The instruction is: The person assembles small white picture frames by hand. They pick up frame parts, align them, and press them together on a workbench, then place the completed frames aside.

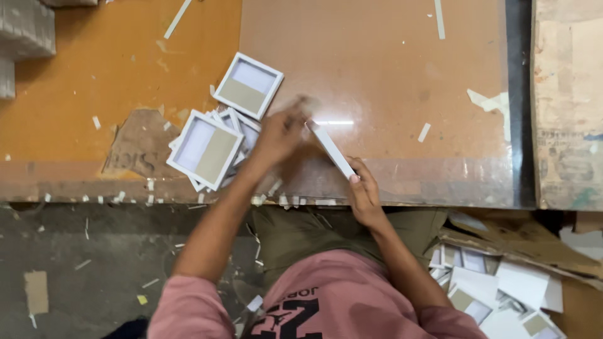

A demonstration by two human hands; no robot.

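My right hand (363, 191) grips the near end of a thin white frame (331, 149) held on edge over the brown table (389, 69). My left hand (281, 130) is blurred in motion at the frame's far end, fingers touching its top edge. Just left of that hand lies a pile of small square white frames (210, 147) with beige and pale panels. One more such frame (249, 85) lies apart, farther back.
Paper strips and scraps litter the table (440, 19) and the grey floor (81, 263). A cardboard box (502, 289) with more white frames sits at the lower right. Stacked grey material (25, 31) is at the upper left; worn board (568, 100) on the right.
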